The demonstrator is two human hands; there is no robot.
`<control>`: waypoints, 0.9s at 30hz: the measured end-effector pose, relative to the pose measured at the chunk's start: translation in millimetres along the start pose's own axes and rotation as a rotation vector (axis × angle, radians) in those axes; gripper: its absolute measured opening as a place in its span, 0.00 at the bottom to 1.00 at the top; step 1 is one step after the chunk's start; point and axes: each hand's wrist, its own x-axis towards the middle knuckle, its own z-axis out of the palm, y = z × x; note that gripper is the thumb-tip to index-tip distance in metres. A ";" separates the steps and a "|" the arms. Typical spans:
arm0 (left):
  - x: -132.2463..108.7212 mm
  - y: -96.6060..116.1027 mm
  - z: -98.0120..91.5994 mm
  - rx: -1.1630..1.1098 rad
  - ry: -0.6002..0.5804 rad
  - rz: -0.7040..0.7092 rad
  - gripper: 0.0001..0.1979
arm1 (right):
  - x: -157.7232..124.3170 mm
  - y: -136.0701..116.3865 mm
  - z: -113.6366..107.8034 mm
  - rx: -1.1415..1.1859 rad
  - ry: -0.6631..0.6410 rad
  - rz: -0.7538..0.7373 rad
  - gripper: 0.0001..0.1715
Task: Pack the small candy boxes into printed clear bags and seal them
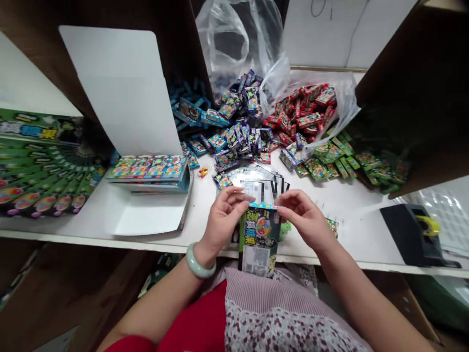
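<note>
Between my hands, close to the front edge of the table, is a dark printed candy box point(259, 237) with a colourful picture and yellow and white characters. A narrow blue strip runs along its top edge. My left hand point(227, 215) pinches the top left corner, thumb in front. The top right corner is in the closed thumb and fingers of my right hand point(302, 212). Behind the box, a fanned stack of black-and-white printed pieces point(262, 186) lies on the table. Something green shows partly behind the box's right side.
Loose small packs lie in blue, purple point(238, 139), red point(309, 112) and green point(331, 159) heaps at the back. Left stand an open white display carton point(146, 215) with packs in it and fanned green cards point(47, 181). A tape dispenser point(410, 234) is at right.
</note>
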 end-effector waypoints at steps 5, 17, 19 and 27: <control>-2.8 7.5 -6.6 0.037 -0.052 0.016 0.04 | 0.0 -12.5 2.6 -0.168 -0.091 -0.096 0.04; 7.2 25.3 -6.5 0.112 -0.098 -0.005 0.06 | 14.3 -23.8 9.9 -0.215 -0.217 0.047 0.07; 5.9 25.6 -13.0 0.116 -0.182 0.058 0.06 | 12.9 -26.1 5.9 -0.282 -0.278 -0.022 0.07; -8.9 9.7 -24.0 0.277 -0.291 0.194 0.06 | -7.6 -0.9 6.1 -0.434 -0.128 -0.349 0.04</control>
